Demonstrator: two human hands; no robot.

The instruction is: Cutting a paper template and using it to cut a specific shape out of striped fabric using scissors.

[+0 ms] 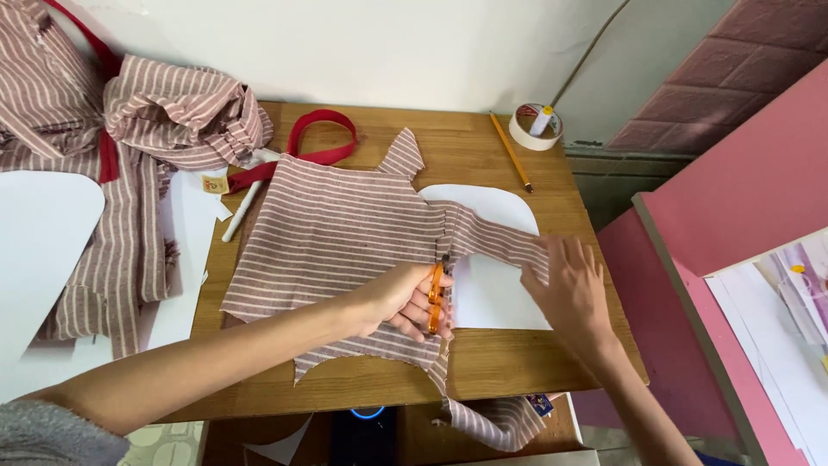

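Striped fabric partly cut along the white pattern piece

Striped fabric (336, 242), pink with pale lines, lies flat over the middle of the wooden table (483, 138), its lower flap hanging past the front edge. Under its right side sits a white paper pattern (492, 289), rounded at the top corners, near the table's right edge.

The left hand (405, 298) is closed around the orange-handled scissors (437, 293), fingers through the loops, blades pointing away toward the far edge and biting into the cloth just at the pattern's left side. The right hand (569, 289) lies flat with fingers spread, gripping nothing, pressing a strip of the fabric down onto the pattern.

Judging by the cloth as it lies, the cut has run from the front edge up to about the middle of the pattern's left side; the stretch toward the rounded top looks uncut, and the strip across the pattern remains joined.

A red strap (323, 138) loops near the far edge, a pencil (511, 151) and a roll of tape (535, 127) rest at the far right corner
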